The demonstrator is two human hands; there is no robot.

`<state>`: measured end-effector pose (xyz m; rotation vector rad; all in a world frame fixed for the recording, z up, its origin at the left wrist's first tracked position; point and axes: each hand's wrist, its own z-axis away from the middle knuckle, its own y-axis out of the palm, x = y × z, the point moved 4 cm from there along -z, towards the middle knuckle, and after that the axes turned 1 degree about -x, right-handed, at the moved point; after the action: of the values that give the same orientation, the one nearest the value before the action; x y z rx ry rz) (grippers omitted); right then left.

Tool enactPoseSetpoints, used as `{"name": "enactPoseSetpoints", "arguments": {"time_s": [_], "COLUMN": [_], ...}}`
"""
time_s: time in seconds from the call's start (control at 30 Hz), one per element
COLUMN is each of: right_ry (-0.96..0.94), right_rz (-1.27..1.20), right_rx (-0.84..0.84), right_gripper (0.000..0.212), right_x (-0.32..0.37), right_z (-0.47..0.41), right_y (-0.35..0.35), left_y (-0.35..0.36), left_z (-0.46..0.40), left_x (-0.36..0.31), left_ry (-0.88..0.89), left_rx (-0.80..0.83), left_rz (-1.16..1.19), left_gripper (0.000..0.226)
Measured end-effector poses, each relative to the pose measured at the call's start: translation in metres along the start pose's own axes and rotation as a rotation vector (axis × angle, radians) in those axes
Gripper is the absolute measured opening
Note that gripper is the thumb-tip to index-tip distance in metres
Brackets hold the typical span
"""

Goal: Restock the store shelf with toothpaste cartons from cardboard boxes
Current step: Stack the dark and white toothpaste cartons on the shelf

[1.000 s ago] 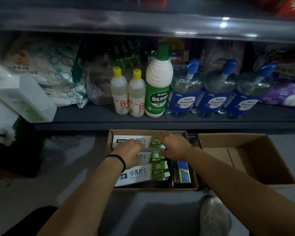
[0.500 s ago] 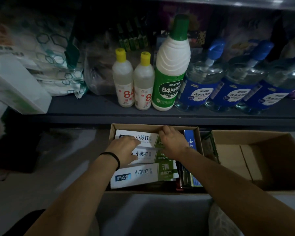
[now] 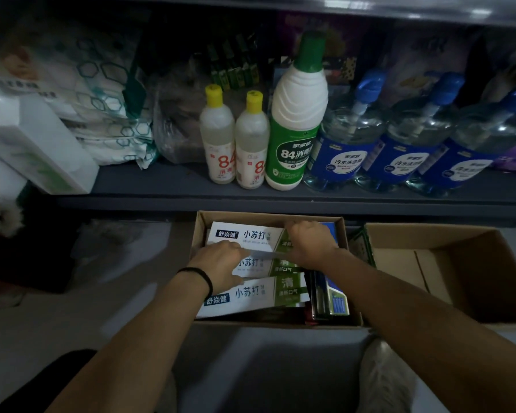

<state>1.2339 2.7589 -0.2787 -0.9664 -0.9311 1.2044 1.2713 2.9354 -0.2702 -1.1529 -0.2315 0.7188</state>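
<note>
An open cardboard box (image 3: 199, 225) sits on the floor below the dark shelf (image 3: 173, 186). It holds three white-and-green toothpaste cartons lying flat, plus dark and blue cartons on edge (image 3: 329, 296) at its right. My left hand (image 3: 221, 259) grips the left end of the rearmost toothpaste carton (image 3: 245, 235). My right hand (image 3: 309, 239) grips the same carton's right end, fingers curled over its far edge. The middle carton (image 3: 256, 265) and the front carton (image 3: 251, 293) lie below my hands.
A second, mostly bare cardboard box (image 3: 447, 263) stands to the right. On the shelf are two small yellow-capped bottles (image 3: 218, 135), a big green-capped bottle (image 3: 298, 114), blue-labelled bottles (image 3: 349, 144), and wrapped packs (image 3: 96, 102) at left. A white box (image 3: 39, 144) overhangs the shelf's left end.
My head has moved closer and lower over the box. Both hands have shifted from the middle of the box to the two ends of the rearmost carton.
</note>
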Motion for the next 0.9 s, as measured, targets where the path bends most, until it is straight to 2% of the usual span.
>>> {"name": "enactPoseSetpoints", "arguments": {"time_s": [0.23, 0.37, 0.67, 0.9], "right_ry": [0.033, 0.039, 0.051, 0.064], "right_rz": [-0.045, -0.074, -0.057, -0.043], "right_rx": [-0.117, -0.136, -0.151, -0.178], "right_gripper": [0.056, 0.061, 0.053, 0.052], "right_x": [-0.024, -0.036, -0.059, -0.071], "right_z": [0.026, 0.036, 0.036, 0.042], "right_y": [-0.038, -0.049, -0.057, -0.063], "left_y": [0.012, 0.025, 0.055, 0.043], "left_z": [0.002, -0.007, -0.020, -0.021], "left_x": [-0.026, -0.040, -0.052, -0.054], "left_ry": [0.017, 0.022, 0.015, 0.003], "left_rx": [0.032, 0.082, 0.186, 0.176], "left_rz": [-0.011, -0.014, -0.068, -0.058], "left_gripper": [0.059, 0.061, 0.072, 0.059]}}
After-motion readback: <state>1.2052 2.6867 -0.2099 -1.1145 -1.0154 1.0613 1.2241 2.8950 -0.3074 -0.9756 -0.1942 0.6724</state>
